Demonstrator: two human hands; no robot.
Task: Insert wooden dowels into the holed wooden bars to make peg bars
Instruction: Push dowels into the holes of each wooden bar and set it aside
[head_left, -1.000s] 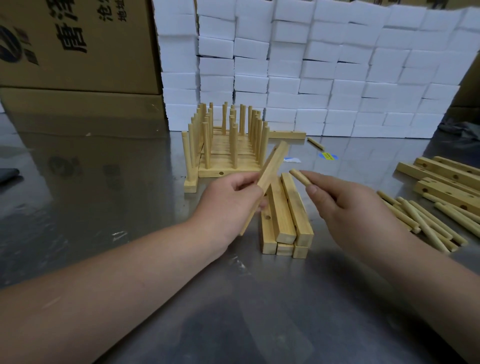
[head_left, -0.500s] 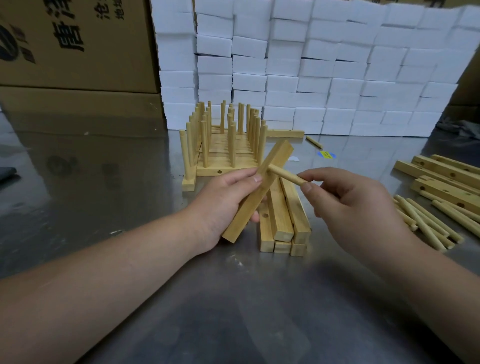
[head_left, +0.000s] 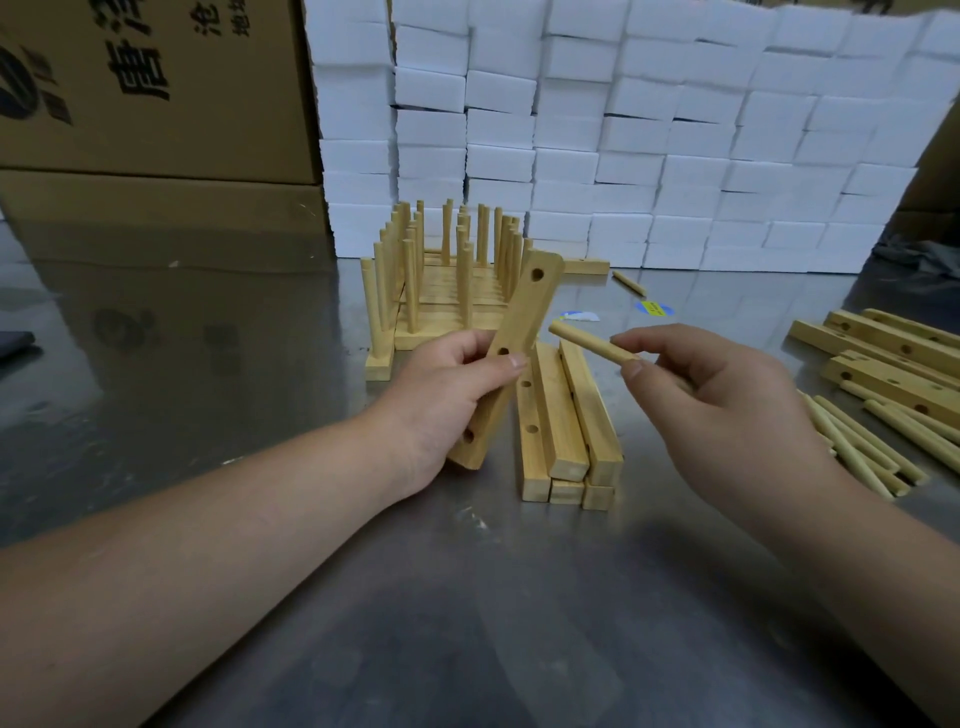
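My left hand (head_left: 447, 395) grips a holed wooden bar (head_left: 524, 322) tilted upward, its holed face turned toward me and its lower end near the table. My right hand (head_left: 711, 405) pinches a wooden dowel (head_left: 587, 343) between thumb and fingers. The dowel's free tip points left at the bar, a short gap away from it. Under and between my hands lies a small stack of plain holed bars (head_left: 566, 431) on the metal table (head_left: 467, 597). Behind them stand finished peg bars (head_left: 447, 291) with upright dowels.
Loose dowels (head_left: 862, 441) and more holed bars (head_left: 883, 358) lie at the right. A wall of white foam blocks (head_left: 649, 145) and cardboard boxes (head_left: 156, 104) close off the back. One stray dowel (head_left: 628, 283) and small stickers lie beyond the stack.
The left hand has turned the bar so its holed face shows toward me. The dowel tip, touching the bar half a second ago, now sits slightly off to the bar's right.
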